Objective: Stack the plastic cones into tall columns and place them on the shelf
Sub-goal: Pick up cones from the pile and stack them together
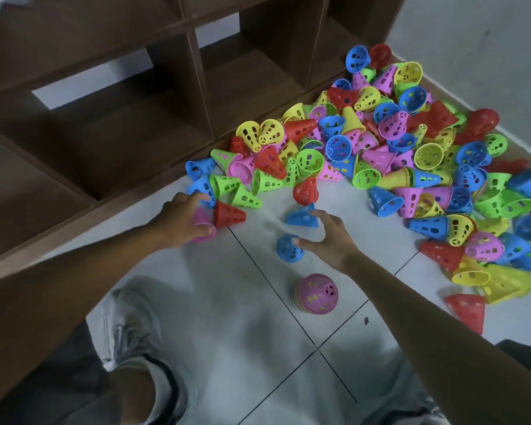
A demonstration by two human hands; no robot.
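Your left hand (pixel 183 219) curled round a pink cone (pixel 203 227), your right hand (pixel 328 237) spread, fingers loose – thumb touching a blue cone (pixel 288 248) – pink-topped stack (pixel 316 293) nearby on the floor (pixel 227 317)

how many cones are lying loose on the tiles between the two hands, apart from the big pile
3: a red cone at the pile's edge, a blue cone just below it, and another blue cone by the right hand thumb. None seem hidden.

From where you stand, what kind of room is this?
Probably a storeroom or playroom corner, indoors. A brown wooden cubby shelf stands on a pale tiled floor by a plain wall, with a big pile of coloured plastic cones beside it.
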